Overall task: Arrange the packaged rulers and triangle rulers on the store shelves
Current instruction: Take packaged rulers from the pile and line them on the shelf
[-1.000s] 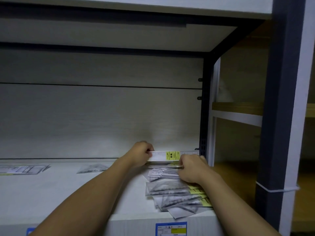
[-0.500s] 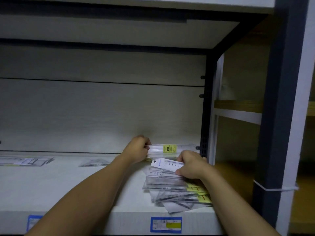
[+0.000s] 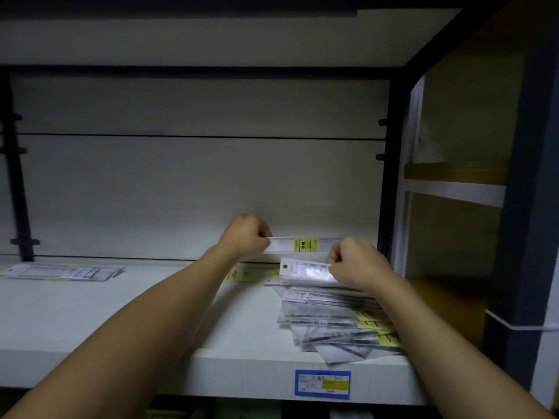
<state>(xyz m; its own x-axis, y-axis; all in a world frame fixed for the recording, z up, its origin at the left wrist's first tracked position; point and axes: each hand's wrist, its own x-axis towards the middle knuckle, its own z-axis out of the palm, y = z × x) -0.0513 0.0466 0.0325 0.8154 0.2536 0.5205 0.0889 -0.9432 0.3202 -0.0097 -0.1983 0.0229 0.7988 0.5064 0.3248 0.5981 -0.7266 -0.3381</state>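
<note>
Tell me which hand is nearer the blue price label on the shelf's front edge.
Right. The right hand is above the blue price label, slightly right, pinching a packet; the left hand sits higher and further left.

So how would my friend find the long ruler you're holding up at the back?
Look at the white shelf and follow it to its right end, where a messy pile of packets lies. Just behind that pile, against the back wall, the left hand holds the long ruler level. Unlike the pile's packets, it's one thin white strip with a yellow label in the middle.
</note>
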